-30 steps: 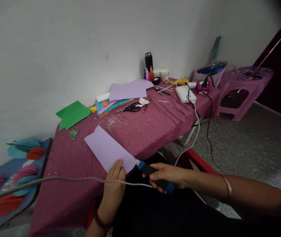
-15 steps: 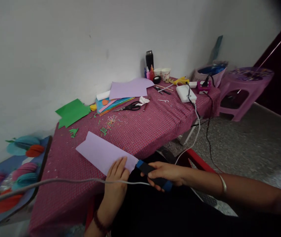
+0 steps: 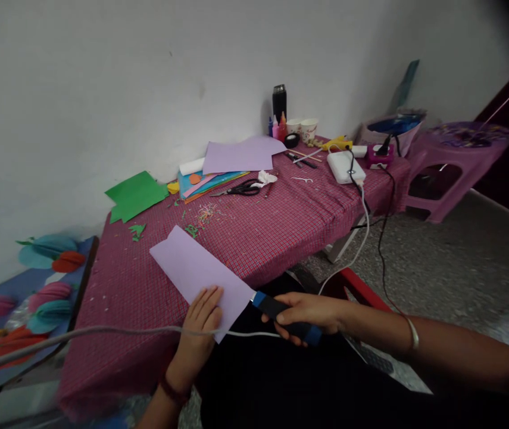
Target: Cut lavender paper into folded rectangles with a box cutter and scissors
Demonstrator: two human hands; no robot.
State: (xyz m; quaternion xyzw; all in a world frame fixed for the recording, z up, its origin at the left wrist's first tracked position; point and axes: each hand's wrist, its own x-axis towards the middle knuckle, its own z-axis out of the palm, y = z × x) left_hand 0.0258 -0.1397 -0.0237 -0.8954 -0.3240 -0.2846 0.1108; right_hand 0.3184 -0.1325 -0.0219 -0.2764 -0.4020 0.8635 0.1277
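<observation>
A sheet of purple paper slants across the table's front edge, its lower corner reaching over my lap. My left hand lies flat on its near part, fingers stretched out side by side. My right hand is wrapped round the black-and-blue handle of a tool. A short metal neck shows where the handle meets the paper's right corner; the rest of the tool is hidden by the paper. A white cable runs in front of my left wrist.
Black scissors, green paper, more purple sheets and paper scraps lie on the checked tablecloth. A white box with cables sits at the right. Paper ornaments stand at the left; a pink stool stands beyond.
My left hand has slid left along the purple paper, baring its lower corner. The paper is turned a little steeper. My right hand still holds the tool; the whole view has shifted slightly.
</observation>
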